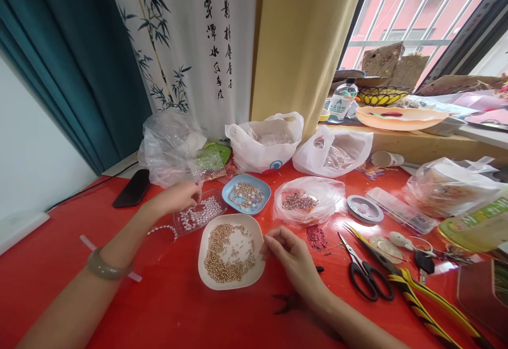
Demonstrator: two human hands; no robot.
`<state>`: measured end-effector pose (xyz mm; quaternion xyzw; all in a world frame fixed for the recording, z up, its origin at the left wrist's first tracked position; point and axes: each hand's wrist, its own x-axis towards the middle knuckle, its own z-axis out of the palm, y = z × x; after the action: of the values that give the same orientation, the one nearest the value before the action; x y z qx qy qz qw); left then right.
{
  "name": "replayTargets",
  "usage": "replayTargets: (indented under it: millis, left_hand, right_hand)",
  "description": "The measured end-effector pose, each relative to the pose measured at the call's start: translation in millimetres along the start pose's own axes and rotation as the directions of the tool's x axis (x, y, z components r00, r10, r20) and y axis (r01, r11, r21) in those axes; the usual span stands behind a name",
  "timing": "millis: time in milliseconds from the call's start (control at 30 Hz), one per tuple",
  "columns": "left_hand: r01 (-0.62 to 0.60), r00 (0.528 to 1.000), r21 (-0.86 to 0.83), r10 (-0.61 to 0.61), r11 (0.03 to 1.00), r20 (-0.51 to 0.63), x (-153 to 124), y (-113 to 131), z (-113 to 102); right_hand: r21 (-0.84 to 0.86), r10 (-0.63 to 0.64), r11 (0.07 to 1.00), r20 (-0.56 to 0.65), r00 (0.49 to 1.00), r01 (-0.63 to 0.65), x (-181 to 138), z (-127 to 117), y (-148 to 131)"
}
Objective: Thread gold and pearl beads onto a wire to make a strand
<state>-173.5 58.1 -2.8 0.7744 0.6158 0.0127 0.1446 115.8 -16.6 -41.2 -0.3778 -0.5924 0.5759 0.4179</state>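
My left hand [183, 199], with a bangle on the wrist, hangs over a transparent plastic box [220, 212] of pearl beads [198, 216]. Its fingers are bent together at the beads; what they pinch, if anything, is too small to see. My right hand [292, 256] is at the right rim of a white plate [234, 285] of small gold beads [220, 253]. Thumb and forefinger are pinched together there, and I cannot make out anything between them. Behind this plate is a blue dish [227, 196] with gold and pearly beads. A bead string [164, 228] lies left of the box.
To the right lie black-handled scissors [367, 275], yellow-handled pliers [413, 285] and a round white case [365, 209]. Plastic bags [265, 148] stand along the back, and an open bag [333, 195] of reddish beads lies nearer. A black phone [132, 188] is at the left.
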Motion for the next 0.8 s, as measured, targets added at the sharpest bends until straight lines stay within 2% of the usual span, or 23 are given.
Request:
replayTargets:
  millis: [133,300,400,567,700,800]
  left_hand:
    - [-0.002,0.996,0.032,0.005,0.999,-0.092,2,9,4]
    - [0.002,0.989,0.07,0.008,0.998,-0.149,1,19,11]
    - [-0.016,0.97,0.075,0.034,0.997,-0.243,3,29,11]
    - [-0.178,0.925,0.046,0.183,0.983,-0.333,12,50,14]
    - [-0.266,0.906,0.017,0.256,0.964,-0.338,23,65,17]
    - [-0.356,0.889,-0.008,0.336,0.934,-0.311,36,88,15]
  right_hand:
    - [0.009,0.008,1.0,0.003,1.0,-0.008,1,0,1]
    - [0.005,0.004,1.0,0.016,1.0,-0.004,1,-1,4]
    - [-0.011,0.001,1.0,0.014,1.0,-0.001,0,-1,5]
    - [-0.013,-0.019,1.0,-0.005,1.0,0.019,0,-1,6]
    - [0.018,0.002,1.0,-0.011,1.0,-0.001,0,-1,8]
    - [0.026,0.007,1.0,-0.008,1.0,-0.007,-1,1,9]
